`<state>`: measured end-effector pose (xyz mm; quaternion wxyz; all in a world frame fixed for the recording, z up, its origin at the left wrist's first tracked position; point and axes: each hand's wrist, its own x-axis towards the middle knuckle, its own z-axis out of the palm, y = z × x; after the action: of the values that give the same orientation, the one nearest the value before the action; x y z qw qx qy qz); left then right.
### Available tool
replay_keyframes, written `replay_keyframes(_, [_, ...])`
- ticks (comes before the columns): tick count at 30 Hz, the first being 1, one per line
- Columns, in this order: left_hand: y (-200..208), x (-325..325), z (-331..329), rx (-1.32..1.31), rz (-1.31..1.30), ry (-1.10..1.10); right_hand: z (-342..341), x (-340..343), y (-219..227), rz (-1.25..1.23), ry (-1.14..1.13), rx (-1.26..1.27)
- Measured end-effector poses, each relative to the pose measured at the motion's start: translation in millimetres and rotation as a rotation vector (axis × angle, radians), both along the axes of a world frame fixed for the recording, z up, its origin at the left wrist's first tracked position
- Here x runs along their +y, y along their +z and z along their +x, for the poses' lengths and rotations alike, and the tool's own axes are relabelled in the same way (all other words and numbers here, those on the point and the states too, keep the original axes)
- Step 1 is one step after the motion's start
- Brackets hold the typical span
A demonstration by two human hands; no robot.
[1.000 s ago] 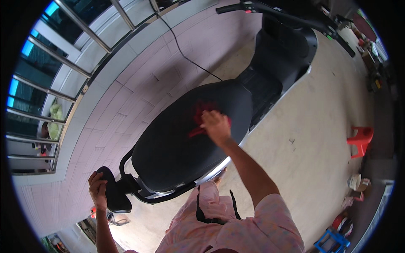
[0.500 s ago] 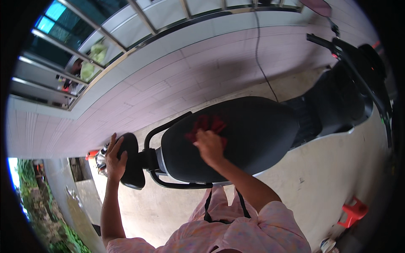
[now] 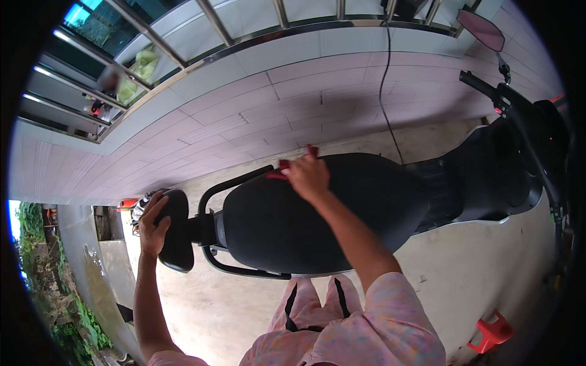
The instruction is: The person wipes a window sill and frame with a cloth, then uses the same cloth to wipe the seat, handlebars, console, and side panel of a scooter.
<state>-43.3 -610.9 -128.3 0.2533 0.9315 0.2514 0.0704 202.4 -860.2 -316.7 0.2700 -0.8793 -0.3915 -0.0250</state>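
Note:
A scooter lies lengthwise before me, with a long black seat (image 3: 329, 226). My right hand (image 3: 307, 177) is closed on a dark red cloth (image 3: 281, 171) at the seat's far edge, toward its rear half. Bits of the cloth poke out past the fingers; the rest is hidden under the hand. At the left, my left hand (image 3: 152, 226) lies against the outer side of the black padded backrest (image 3: 176, 232), fingers stretched and thumb apart. A black grab rail (image 3: 235, 183) curves round the seat's rear.
Beyond the seat runs a pink tiled wall (image 3: 244, 122) with a barred window (image 3: 213, 24) above. A dark cable (image 3: 384, 91) hangs down the wall. To the right are the handlebar (image 3: 482, 85) and a mirror (image 3: 482, 29). A red stool (image 3: 491, 332) stands on the floor at lower right.
My right hand has carried the cloth from the middle of the seat's rear half to its far edge. My left hand stays on the backrest. The view has shifted slightly.

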Motion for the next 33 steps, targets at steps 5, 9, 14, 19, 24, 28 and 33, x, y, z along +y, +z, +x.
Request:
replay_keyframes(5, [1,-3,2,0.005,0.009,0.006,79,-118,-5,-0.422,-0.251,0.094])
replay_keyframes(9, [-2,-2,4,0.009,0.066,-0.006,119,-186,-14,-0.579,-0.439,0.334])
replay_keyframes(14, [-1,-4,6,0.034,0.120,-0.024,121,-168,-9,-0.663,-0.552,0.414])
replay_keyframes(19, [0,-5,9,0.032,0.112,-0.043,60,-53,-19,-0.299,-0.041,0.137])
replay_keyframes(24, [-4,1,6,0.023,0.148,-0.083,-14,60,4,-0.029,0.299,0.279])
replay_keyframes(28, [-3,-2,2,-0.021,0.039,-0.083,11,55,9,-0.143,0.381,0.448])
replay_keyframes(33, [-2,0,1,0.020,0.072,-0.100,90,-1,-27,-0.425,0.087,0.594])
